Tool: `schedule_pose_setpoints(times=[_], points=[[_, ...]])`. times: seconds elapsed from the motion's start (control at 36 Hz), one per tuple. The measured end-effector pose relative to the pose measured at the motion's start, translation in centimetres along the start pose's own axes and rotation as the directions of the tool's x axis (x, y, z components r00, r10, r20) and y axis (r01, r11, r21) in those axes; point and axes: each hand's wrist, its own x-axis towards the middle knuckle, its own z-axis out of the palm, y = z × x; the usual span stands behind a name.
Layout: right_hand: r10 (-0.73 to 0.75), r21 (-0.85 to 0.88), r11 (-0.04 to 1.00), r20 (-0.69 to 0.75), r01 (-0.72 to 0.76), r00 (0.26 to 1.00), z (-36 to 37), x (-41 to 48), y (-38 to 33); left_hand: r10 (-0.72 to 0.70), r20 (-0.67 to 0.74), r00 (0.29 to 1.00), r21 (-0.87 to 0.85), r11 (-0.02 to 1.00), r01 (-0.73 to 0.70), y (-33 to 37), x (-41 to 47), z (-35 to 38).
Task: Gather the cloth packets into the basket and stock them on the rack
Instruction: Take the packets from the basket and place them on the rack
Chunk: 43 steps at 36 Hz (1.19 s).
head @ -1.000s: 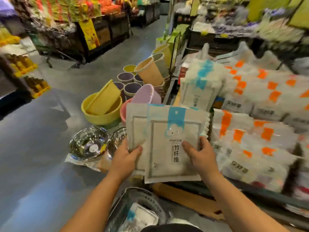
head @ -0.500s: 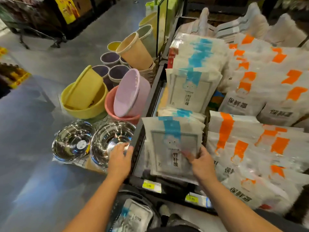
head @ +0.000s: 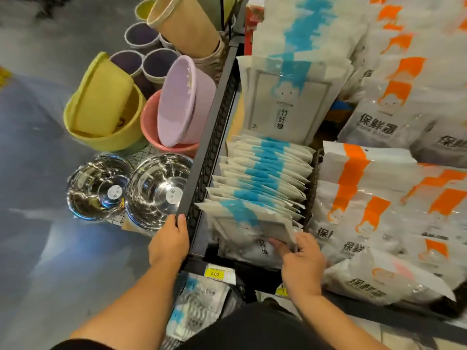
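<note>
Right hand (head: 302,261) pinches front packet (head: 252,223) (leaning, stripe up-left); left hand (head: 168,242) grips rack (head: 201,173).

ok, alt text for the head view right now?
A person's right hand pinches the front cloth packet in a row of blue-striped packets on a black rack, whose edge the left hand grips. Orange-striped packs lie to the right; steel bowls and plastic basins stand left of the rack.

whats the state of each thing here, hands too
left hand, gripping rack rail
right hand, pinching front cloth packet
front cloth packet, tilted, half tucked in
cloth packet row, standing on edge, packed close
spare packets, lying below, unstocked
steel bowls, open side up
purple basin, tipped on edge in pink basin
</note>
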Motion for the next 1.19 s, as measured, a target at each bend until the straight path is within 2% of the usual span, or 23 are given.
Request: schedule_pose_setpoints(times=[0.11,0.14,0.19,0.25,0.28,0.33,0.44,0.5,0.56,0.64,0.72,0.75,0.78,0.81,0.83,0.86,0.89,0.94,0.97,1.03,1.08,1.14,1.19], points=[[0.164,0.168,0.972,0.019,-0.165,0.986,0.3,-1.0,0.0,-0.004,-0.008,1.000,-0.027,1.000,0.004,-0.2,0.2,0.2],[0.192,0.159,0.967,0.043,-0.197,0.980,0.3,-1.4,0.3,-0.004,-0.010,1.000,-0.034,0.999,0.004,-0.2,0.2,0.2],[0.193,-0.070,0.980,0.103,-0.187,0.976,0.0,-1.8,1.5,0.000,-0.017,1.000,-0.048,0.999,-0.001,-0.3,0.3,0.3],[0.147,-0.348,0.934,0.176,-0.078,0.973,0.0,-1.6,2.5,0.008,-0.032,0.999,-0.064,0.998,-0.010,-0.4,0.4,0.4],[0.149,-0.403,0.913,0.197,-0.059,0.969,0.0,-1.4,2.7,0.013,-0.037,0.999,-0.069,0.997,-0.015,-0.5,0.5,0.5],[0.199,-0.412,0.904,0.179,-0.110,0.963,0.3,-0.7,3.0,0.014,-0.041,0.999,-0.074,0.997,-0.017,-0.6,0.4,0.5],[0.314,-0.258,0.922,0.059,-0.289,0.948,0.8,-0.2,2.0,0.033,-0.038,0.999,-0.088,0.995,-0.036,-0.6,0.3,0.4],[0.304,-0.348,0.900,0.071,-0.262,0.950,1.1,-0.2,1.9,0.046,-0.039,0.998,-0.097,0.994,-0.050,-0.7,0.4,0.4],[0.300,-0.462,0.863,0.144,-0.204,0.943,1.2,-0.2,2.1,0.058,-0.041,0.997,-0.096,0.993,-0.062,-0.9,0.5,0.5],[0.314,-0.483,0.855,0.192,-0.189,0.930,0.5,-0.4,1.8,0.069,-0.035,0.997,-0.098,0.993,-0.073,-1.0,0.5,0.5],[0.249,-0.353,0.915,0.112,-0.195,0.962,-0.4,-1.7,0.7,0.074,-0.042,0.996,-0.095,0.992,-0.078,-1.0,0.6,0.5],[0.137,-0.282,0.951,0.027,-0.124,0.990,-0.8,-2.4,0.1,0.075,-0.043,0.996,-0.094,0.992,-0.079,-1.0,0.7,0.5],[-0.037,-0.250,0.968,-0.049,0.023,0.998,-1.1,-3.0,-0.6,0.074,-0.042,0.996,-0.092,0.993,-0.078,-1.0,0.7,0.6],[-0.218,-0.251,0.948,-0.069,0.195,0.973,-1.2,-3.4,-1.1,0.072,-0.042,0.997,-0.087,0.993,-0.075,-0.9,0.7,0.5],[-0.352,-0.242,0.908,0.000,0.342,0.936,-1.2,-3.6,-1.5,0.071,-0.042,0.997,-0.079,0.994,-0.074,-0.9,0.7,0.5],[-0.419,-0.228,0.868,0.142,0.441,0.897,-0.8,-3.5,-1.7,0.072,-0.042,0.997,-0.072,0.995,-0.075,-0.9,0.7,0.5],[-0.419,-0.221,0.838,0.327,0.499,0.847,-0.1,-3.2,-2.1,0.072,-0.040,0.997,-0.069,0.995,-0.075,-0.9,0.7,0.5],[-0.239,-0.299,0.788,0.658,0.538,0.715,2.0,-2.0,-2.7,0.070,-0.032,0.997,-0.078,0.994,-0.073,-0.9,0.8,0.5],[-0.101,-0.362,0.768,0.746,0.528,0.658,3.3,-1.4,-2.9,0.068,-0.032,0.997,-0.082,0.994,-0.071,-1.0,0.8,0.5],[0.238,-0.522,0.773,0.766,0.361,0.597,5.9,0.1,-2.8,0.064,-0.031,0.997,-0.091,0.994,-0.066,-1.1,0.8,0.6],[0.525,-0.644,0.758,0.698,0.106,0.487,7.9,1.6,-1.3,0.061,-0.030,0.998,-0.103,0.993,-0.064,-1.1,0.8,0.6],[0.633,-0.664,0.746,0.688,-0.044,0.356,9.1,2.5,0.3,0.056,-0.027,0.998,-0.096,0.994,-0.059,-0.9,0.8,0.4],[0.632,-0.641,0.766,0.733,-0.057,0.250,9.7,2.8,1.0,0.047,-0.024,0.999,-0.084,0.995,-0.049,-0.8,0.7,0.2]])
